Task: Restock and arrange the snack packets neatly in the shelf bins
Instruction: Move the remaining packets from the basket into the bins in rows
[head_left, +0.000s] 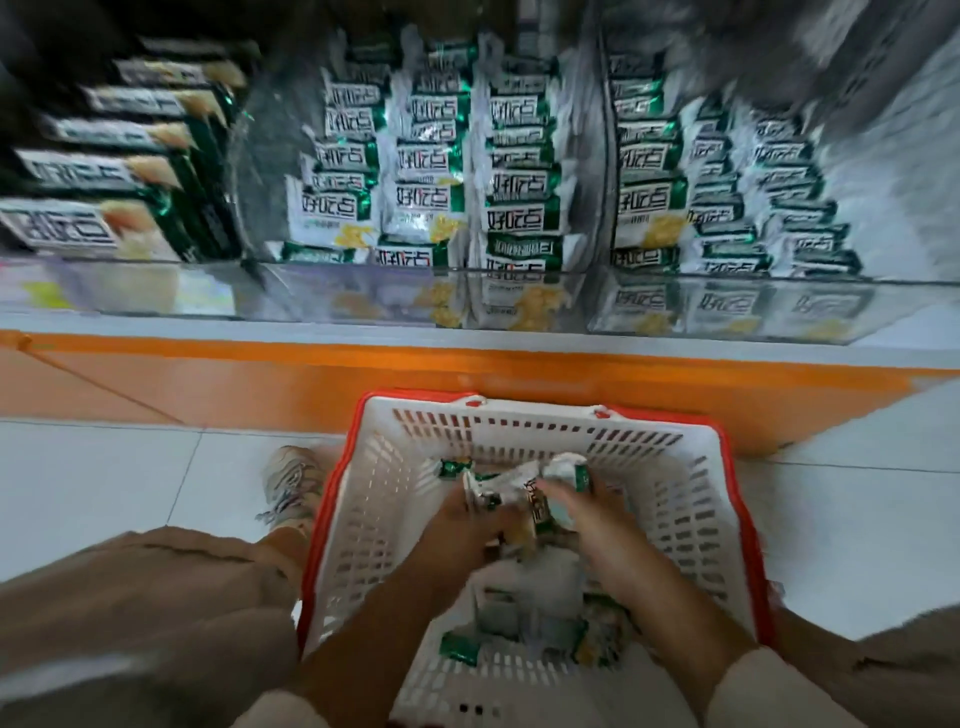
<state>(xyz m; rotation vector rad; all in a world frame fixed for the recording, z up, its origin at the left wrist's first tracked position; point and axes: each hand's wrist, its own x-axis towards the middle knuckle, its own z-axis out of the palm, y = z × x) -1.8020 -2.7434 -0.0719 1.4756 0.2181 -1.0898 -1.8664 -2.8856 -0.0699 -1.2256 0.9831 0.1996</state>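
Both hands are down in the basket.

Right hand (602, 525): fingers (558, 498) curled, gripping a white-green packet (569, 475). Left hand (467, 527): fingers curled too, clutching a crumpled packet (491, 486). Its fingertips are hidden under the wrapper. The two held packets touch just beyond the fingers. With the motion blur I can't tell whether more are bunched between them.

Nearer the body than the fingers, under the wrists, loose packets (519, 618) lie flat on the basket bottom.

Around the hands is the basket (519, 426), with white slotted walls and a red rim, standing on the white tile floor (104, 483). A shoe (291, 483) sits left of the left-hand fingers, just outside the rim, with beige-clad knees on either side.

Beyond the basket comes an orange plinth (467, 371), then the shelf.

Well beyond the fingers are clear shelf bins (727, 306) holding stocked packets (426, 171). These are white-green, faces up, in stepped overlapping rows. The bin straight ahead and the one to its right are both filled.

Far left of the fingers, boxes (104, 171) with the same logo stand in a stepped row.
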